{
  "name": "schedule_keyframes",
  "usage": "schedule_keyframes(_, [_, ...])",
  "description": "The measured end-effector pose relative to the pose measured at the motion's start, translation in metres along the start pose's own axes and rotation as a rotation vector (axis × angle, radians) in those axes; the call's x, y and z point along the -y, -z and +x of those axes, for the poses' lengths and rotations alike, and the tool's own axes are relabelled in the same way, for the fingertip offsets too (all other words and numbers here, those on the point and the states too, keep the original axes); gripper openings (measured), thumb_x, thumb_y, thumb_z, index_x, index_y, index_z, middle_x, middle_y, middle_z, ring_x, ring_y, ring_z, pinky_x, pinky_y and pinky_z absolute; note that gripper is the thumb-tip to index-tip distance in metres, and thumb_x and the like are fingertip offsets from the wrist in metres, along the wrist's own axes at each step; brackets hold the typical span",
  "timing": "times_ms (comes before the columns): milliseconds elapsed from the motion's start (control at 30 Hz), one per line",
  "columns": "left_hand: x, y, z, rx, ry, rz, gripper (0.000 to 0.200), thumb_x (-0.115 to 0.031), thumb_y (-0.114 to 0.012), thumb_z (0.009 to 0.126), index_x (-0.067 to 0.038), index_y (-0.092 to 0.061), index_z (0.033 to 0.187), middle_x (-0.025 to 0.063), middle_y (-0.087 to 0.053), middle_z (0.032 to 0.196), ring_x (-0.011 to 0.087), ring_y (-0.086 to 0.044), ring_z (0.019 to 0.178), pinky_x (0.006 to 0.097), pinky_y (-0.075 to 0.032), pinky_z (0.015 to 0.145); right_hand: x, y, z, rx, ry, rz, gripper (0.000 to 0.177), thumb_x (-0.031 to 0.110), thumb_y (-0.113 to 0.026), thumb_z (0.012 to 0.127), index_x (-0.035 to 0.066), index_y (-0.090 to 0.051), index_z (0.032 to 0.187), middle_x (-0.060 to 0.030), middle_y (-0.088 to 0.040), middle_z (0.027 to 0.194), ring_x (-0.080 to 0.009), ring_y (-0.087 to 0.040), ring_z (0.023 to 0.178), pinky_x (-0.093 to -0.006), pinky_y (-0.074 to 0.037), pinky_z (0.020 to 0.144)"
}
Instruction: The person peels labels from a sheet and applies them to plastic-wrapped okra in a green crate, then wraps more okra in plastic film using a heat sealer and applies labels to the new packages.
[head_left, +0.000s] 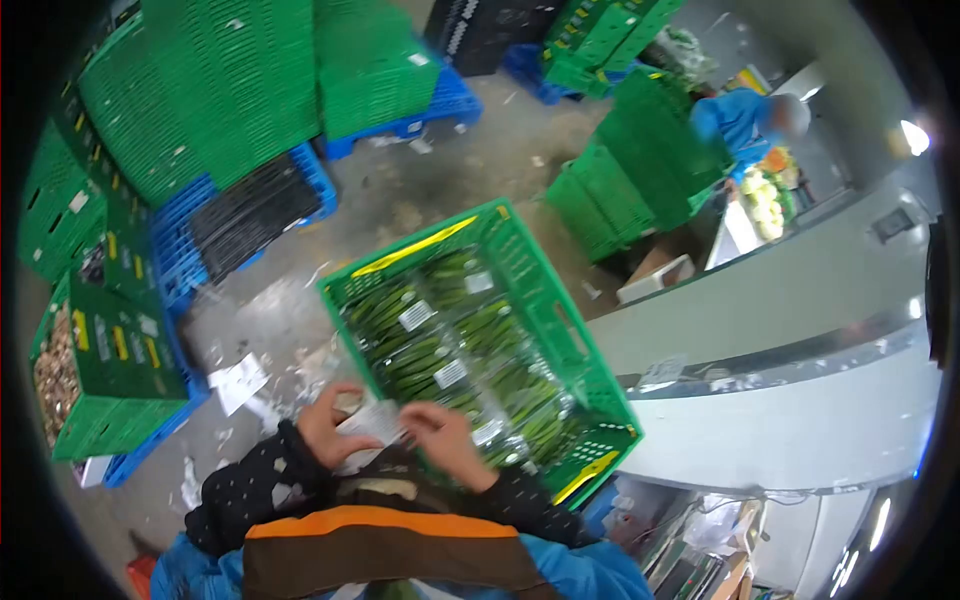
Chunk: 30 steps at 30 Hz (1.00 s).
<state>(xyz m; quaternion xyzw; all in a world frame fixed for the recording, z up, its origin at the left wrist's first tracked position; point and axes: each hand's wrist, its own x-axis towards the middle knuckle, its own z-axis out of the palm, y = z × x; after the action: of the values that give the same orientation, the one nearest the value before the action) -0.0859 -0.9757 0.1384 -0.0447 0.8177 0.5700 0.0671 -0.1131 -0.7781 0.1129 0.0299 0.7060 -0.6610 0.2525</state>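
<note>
A green crate point(560, 300) with yellow strips stands in front of me, holding several clear packs of long green vegetables point(415, 365), some with white barcode labels point(450, 374). At the crate's near left corner my left hand point(328, 425) is curled round the left side of a white sheet of labels point(372, 422). My right hand point(440, 438) pinches at the right edge of the same sheet, over the crate's near edge. Its fingertips are partly blurred, so whether a single label is between them is hard to tell.
Stacked green crates point(220, 90) rise at the upper left beside blue pallets point(315, 180). A crate of brownish produce point(58, 375) stands at the left. Paper scraps point(238, 383) litter the floor. A co-worker in blue point(735, 120) is beyond crates at the upper right. A white counter point(780, 430) curves rightward.
</note>
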Motion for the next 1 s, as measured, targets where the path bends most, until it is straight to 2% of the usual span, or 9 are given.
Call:
schedule_keyframes(67, [0.016, 0.011, 0.001, 0.228, -0.022, 0.206, 0.039, -0.018, -0.080, 0.063, -0.003, -0.062, 0.094, 0.0061, -0.066, 0.083, 0.0188, -0.064, 0.073, 0.0275, -0.049, 0.063, -0.007, 0.055, 0.038, -0.073, 0.442, -0.566, 0.014, -0.001, -0.058, 0.078, 0.002, -0.063, 0.091, -0.0051, -0.063, 0.077, -0.0106, -0.060, 0.063, -0.0249, -0.047, 0.056])
schedule_keyframes(167, [0.041, 0.033, -0.002, 0.585, 0.237, 0.083, 0.035, -0.016, -0.078, 0.066, -0.004, -0.062, 0.095, 0.0063, -0.066, 0.086, 0.0165, -0.063, 0.074, 0.0275, -0.049, 0.065, 0.019, 0.144, 0.088, -0.133, 0.603, -0.806, 0.013, -0.002, -0.055, 0.077, 0.004, -0.060, 0.087, -0.0115, -0.060, 0.082, -0.0250, -0.061, 0.073, -0.0301, -0.046, 0.062])
schedule_keyframes(333, [0.073, 0.052, -0.023, 0.209, -0.009, -0.033, 0.045, -0.010, -0.073, 0.070, -0.006, -0.054, 0.111, 0.0118, -0.064, 0.093, 0.0228, -0.061, 0.087, 0.0326, -0.047, 0.078, 0.005, 0.230, 0.142, 0.048, 0.416, -1.442, 0.009, 0.003, -0.050, 0.076, 0.006, -0.053, 0.085, -0.0142, -0.058, 0.085, -0.0349, -0.057, 0.081, -0.0439, -0.045, 0.065])
schedule_keyframes(400, [0.088, 0.076, -0.045, 0.220, 0.359, 0.304, 0.054, -0.014, -0.074, 0.069, -0.007, -0.051, 0.117, 0.0140, -0.061, 0.105, 0.0253, -0.059, 0.098, 0.0345, -0.046, 0.085, -0.014, 0.237, 0.161, 0.097, 0.375, -1.495, 0.009, 0.004, -0.049, 0.077, 0.006, -0.053, 0.084, -0.0151, -0.058, 0.085, -0.0349, -0.057, 0.082, -0.0437, -0.046, 0.066])
schedule_keyframes(500, [0.211, 0.122, -0.106, 0.621, 0.623, 0.684, 0.051, -0.029, -0.073, 0.068, -0.008, -0.057, 0.112, 0.0189, -0.061, 0.101, 0.0279, -0.059, 0.097, 0.0356, -0.045, 0.086, -0.050, 0.251, 0.197, 0.172, 0.329, -1.562, 0.009, 0.004, -0.047, 0.078, 0.004, -0.054, 0.084, -0.0162, -0.057, 0.085, -0.0343, -0.058, 0.081, -0.0417, -0.048, 0.068])
schedule_keyframes(567, [0.229, 0.136, -0.151, 0.557, 0.820, 0.696, 0.049, -0.031, -0.072, 0.068, -0.008, -0.058, 0.109, 0.0191, -0.062, 0.100, 0.0283, -0.059, 0.096, 0.0358, -0.045, 0.086, -0.065, 0.256, 0.209, 0.206, 0.461, -1.641, 0.010, 0.005, -0.047, 0.078, 0.004, -0.055, 0.084, -0.0151, -0.058, 0.083, -0.0330, -0.060, 0.075, -0.0420, -0.050, 0.063])
schedule_keyframes(733, [0.230, 0.152, -0.238, 0.415, 1.017, 0.691, 0.045, -0.036, -0.071, 0.069, -0.008, -0.061, 0.103, 0.0198, -0.062, 0.096, 0.0292, -0.060, 0.094, 0.0364, -0.045, 0.085, -0.104, 0.247, 0.225, 0.024, 0.307, -1.768, 0.012, 0.007, -0.054, 0.075, 0.005, -0.054, 0.087, -0.0125, -0.057, 0.077, -0.0297, -0.061, 0.072, -0.0400, -0.050, 0.061])
schedule_keyframes(833, [0.230, 0.153, -0.252, 0.352, 1.000, 0.712, 0.043, -0.039, -0.070, 0.070, -0.008, -0.063, 0.100, 0.0201, -0.062, 0.093, 0.0297, -0.060, 0.092, 0.0367, -0.045, 0.084, -0.128, 0.245, 0.222, -0.412, 0.328, -1.946, 0.014, 0.014, -0.052, 0.078, 0.010, -0.055, 0.091, -0.0050, -0.056, 0.075, -0.0205, -0.061, 0.060, -0.0322, -0.049, 0.051])
schedule_keyframes(1000, [0.189, 0.110, -0.151, 0.098, 0.464, 0.606, 0.038, -0.040, -0.072, 0.070, -0.006, -0.068, 0.085, 0.0192, -0.064, 0.080, 0.0286, -0.063, 0.079, 0.0361, -0.048, 0.074, -0.125, 0.218, 0.164, -0.365, 0.363, -1.658, 0.026, 0.007, -0.050, 0.075, 0.006, -0.055, 0.100, -0.0125, -0.055, 0.092, -0.0264, -0.060, 0.074, -0.0355, -0.050, 0.060])
